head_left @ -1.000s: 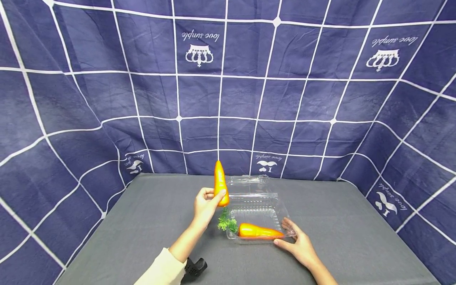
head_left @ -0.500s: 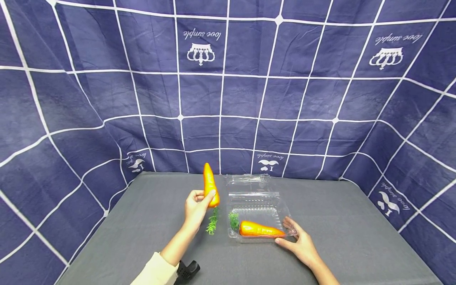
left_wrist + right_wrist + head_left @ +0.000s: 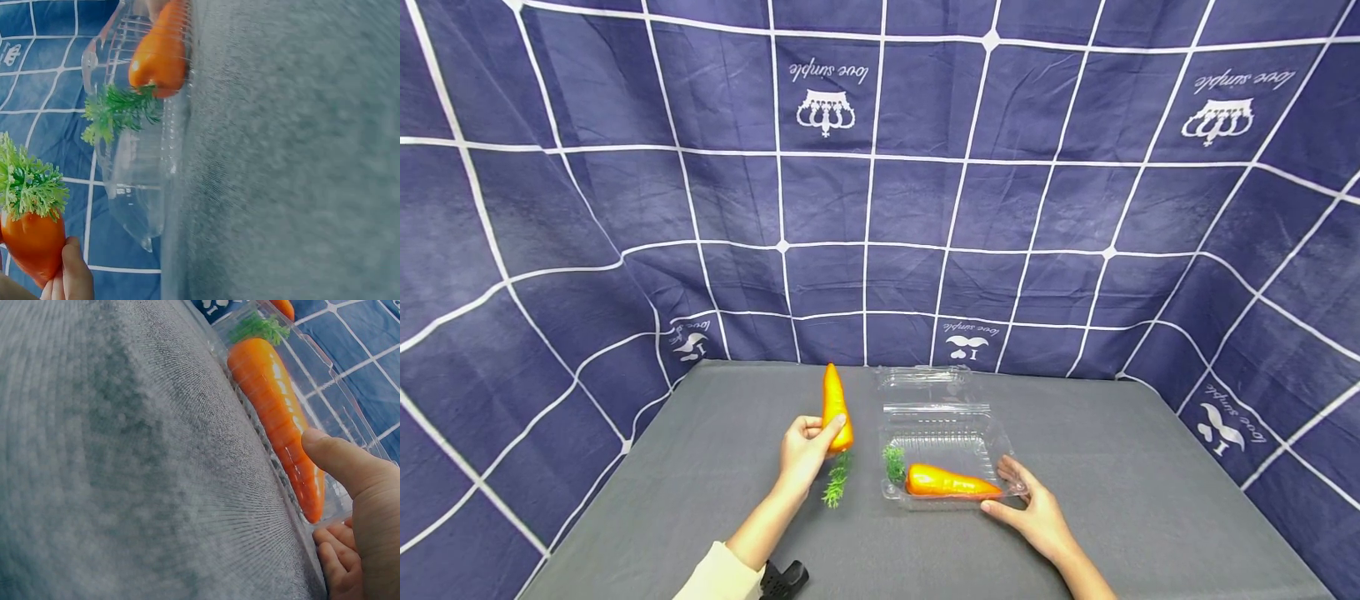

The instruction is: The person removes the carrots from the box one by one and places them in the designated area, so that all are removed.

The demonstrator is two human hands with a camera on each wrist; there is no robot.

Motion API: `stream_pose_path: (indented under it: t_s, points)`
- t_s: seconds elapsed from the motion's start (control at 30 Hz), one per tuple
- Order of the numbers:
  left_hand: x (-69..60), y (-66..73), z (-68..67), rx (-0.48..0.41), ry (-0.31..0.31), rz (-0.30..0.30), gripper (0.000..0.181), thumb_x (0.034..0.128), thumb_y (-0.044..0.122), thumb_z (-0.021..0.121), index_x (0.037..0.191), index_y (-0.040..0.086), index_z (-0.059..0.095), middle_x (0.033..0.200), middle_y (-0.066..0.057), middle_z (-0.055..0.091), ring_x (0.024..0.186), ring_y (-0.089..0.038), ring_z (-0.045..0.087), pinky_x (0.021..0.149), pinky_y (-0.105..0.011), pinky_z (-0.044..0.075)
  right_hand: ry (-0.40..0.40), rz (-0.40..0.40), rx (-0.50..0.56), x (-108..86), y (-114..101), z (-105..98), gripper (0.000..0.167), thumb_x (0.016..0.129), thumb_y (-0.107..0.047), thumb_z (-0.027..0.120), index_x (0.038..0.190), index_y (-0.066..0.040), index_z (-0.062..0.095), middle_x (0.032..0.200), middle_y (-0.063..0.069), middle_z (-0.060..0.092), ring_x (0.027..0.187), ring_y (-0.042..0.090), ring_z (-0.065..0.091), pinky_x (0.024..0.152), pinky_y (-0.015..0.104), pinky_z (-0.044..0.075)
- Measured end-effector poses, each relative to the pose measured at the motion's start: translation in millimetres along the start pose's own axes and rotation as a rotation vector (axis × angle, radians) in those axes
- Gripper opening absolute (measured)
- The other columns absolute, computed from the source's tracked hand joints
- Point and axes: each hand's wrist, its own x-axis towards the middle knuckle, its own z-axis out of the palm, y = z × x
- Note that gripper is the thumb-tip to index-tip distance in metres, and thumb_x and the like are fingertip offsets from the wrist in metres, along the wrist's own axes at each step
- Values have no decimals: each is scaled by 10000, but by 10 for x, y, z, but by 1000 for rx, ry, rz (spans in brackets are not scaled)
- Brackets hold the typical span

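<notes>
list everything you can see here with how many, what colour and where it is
backdrop cloth: 1, blue with white lines and prints, across the back and sides
table: 1, grey, in front of the cloth
container: 1, clear, on the table, lid open at its far side
boxed carrot: 1, orange, along the container's near side
held carrot: 1, orange, left of the container
leafy tops: 2, green, one at each carrot's wide end
unclear object: 1, black, by the sleeve
sleeve: 1, cream, left arm
left hand: 1, bare, gripping the held carrot
right hand: 1, bare, gripping the container's near right corner
</notes>
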Motion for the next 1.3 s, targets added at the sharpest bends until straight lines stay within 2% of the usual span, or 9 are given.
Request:
stream_pose_path:
  t_s: [0.17,0.37,0.5,0.67,0.8,0.97,1.1,1.3]
  points:
    - [40,-163,-38,6,1,-18,332,865,180,749,972,-53,539,740,-62,613,613,-104,617,616,-323,574,1,-12,8,8,0,0,796,734,-197,867,1388,32,475,1306,169,594,1213,305,559,953,92,329]
    - [12,-220,-79,13,-28,-33,330,881,194,733,973,-56,537,738,-57,617,621,-106,617,610,-299,569,12,-7,-25,15,4,0,793,732,-222,869,1381,23,486,1289,157,609,1200,298,570,962,131,358]
    - [3,-249,-93,15,-61,-46,342,888,196,723,982,-67,526,751,-67,628,639,-117,629,608,-291,567,11,-16,-31,11,3,2,795,730,-226,870,1380,24,486,1287,163,609,1196,296,574,955,106,345]
    - [-27,-296,-103,70,-108,-102,369,887,239,720,970,-70,535,786,-92,642,642,-142,637,576,-284,556,21,-41,-14,0,6,3,787,728,-204,871,1373,37,490,1278,178,611,1186,294,581,926,54,318]
    - [-62,-326,-97,126,-123,-141,388,870,265,733,945,-65,543,814,-111,610,630,-138,618,541,-261,543,25,-39,-14,2,10,3,785,728,-198,871,1372,39,489,1278,174,611,1184,285,582,929,67,331]
    - [-85,-344,-109,185,-119,-152,401,855,270,746,925,-65,536,823,-125,577,614,-127,598,520,-248,537,10,-1,-33,3,10,-1,794,739,-227,865,1389,17,479,1296,157,604,1203,284,569,972,142,370]
    - [-104,-346,-119,255,-122,-140,403,851,285,748,890,-57,538,803,-124,564,625,-140,595,532,-279,551,-4,8,-39,1,-11,-8,799,747,-236,859,1399,12,469,1305,160,596,1214,295,559,1007,217,391]
    - [-118,-343,-106,340,-113,-111,405,835,318,761,834,-28,550,752,-92,553,610,-156,580,525,-290,547,-19,15,-49,5,-33,-16,807,761,-239,850,1415,10,448,1325,167,580,1222,290,554,1033,394,404]
